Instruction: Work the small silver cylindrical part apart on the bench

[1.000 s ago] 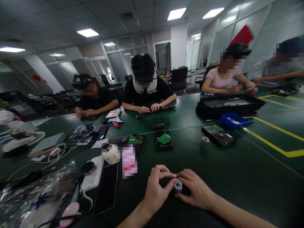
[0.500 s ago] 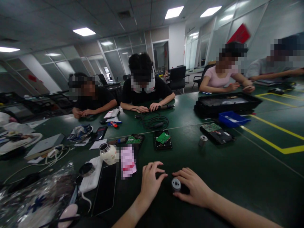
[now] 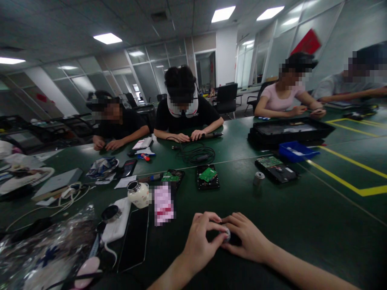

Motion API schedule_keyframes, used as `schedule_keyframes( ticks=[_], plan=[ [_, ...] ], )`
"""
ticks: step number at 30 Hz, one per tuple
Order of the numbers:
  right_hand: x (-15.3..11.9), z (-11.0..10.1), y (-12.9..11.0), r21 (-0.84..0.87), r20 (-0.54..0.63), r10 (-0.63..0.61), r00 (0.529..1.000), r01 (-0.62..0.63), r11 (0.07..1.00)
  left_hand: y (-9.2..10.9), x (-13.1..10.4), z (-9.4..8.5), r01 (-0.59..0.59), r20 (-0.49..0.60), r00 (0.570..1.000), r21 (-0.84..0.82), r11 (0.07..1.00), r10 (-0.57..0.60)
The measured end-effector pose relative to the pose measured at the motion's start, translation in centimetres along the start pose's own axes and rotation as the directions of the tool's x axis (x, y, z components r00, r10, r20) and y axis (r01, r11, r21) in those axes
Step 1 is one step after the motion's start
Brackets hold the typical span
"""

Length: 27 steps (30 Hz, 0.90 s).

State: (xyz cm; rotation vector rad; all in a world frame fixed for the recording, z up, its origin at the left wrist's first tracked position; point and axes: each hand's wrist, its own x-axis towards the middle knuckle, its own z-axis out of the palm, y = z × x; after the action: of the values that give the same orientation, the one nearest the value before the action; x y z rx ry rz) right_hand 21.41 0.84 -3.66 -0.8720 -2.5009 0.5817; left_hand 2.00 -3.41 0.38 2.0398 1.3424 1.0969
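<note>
Below the middle of the view, my right hand is closed around a small silver cylindrical motor, which stands upright on the table with its lower part hidden. My left hand reaches across from the left, thumb and forefinger pinched together at the motor's top face. Whatever lies between those fingertips is too small to make out. A second silver motor stands upright farther off to the right. Hard drives with green circuit boards lie beyond my hands, among them a black one and a larger one.
To my left are a dark-screened phone, a white power bank, a cream jar and clear plastic wrapping. Across the green table lie a coiled black cable, a blue tray and a black case. Several people sit opposite.
My left hand has moved right, from beside the motor onto its top, and its fingertips have come together there. My right hand stays around the motor.
</note>
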Motion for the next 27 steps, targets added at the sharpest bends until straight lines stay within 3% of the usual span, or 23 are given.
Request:
schedule_keyframes(
  ticks=[8,14,21,27],
  plan=[
    [0.00,-0.12,-0.12,-0.005,0.011,0.008,1.000,-0.007,1.000,-0.15,-0.12,0.00,-0.050,-0.022,0.998,0.037,0.998,0.051],
    [0.03,-0.08,-0.04,-0.017,0.008,0.002,1.000,-0.002,1.000,-0.19,-0.05,-0.20,-0.037,0.033,0.999,0.063,0.997,0.035],
    [0.07,-0.16,-0.16,-0.045,0.005,0.001,1.000,-0.001,0.999,0.38,0.05,-0.85,-0.115,0.118,0.987,0.077,0.990,0.106],
    [0.03,-0.18,-0.18,-0.029,0.012,0.004,1.000,-0.004,1.000,-0.32,0.12,0.02,0.014,-0.036,0.999,0.128,0.992,-0.010]
  ],
)
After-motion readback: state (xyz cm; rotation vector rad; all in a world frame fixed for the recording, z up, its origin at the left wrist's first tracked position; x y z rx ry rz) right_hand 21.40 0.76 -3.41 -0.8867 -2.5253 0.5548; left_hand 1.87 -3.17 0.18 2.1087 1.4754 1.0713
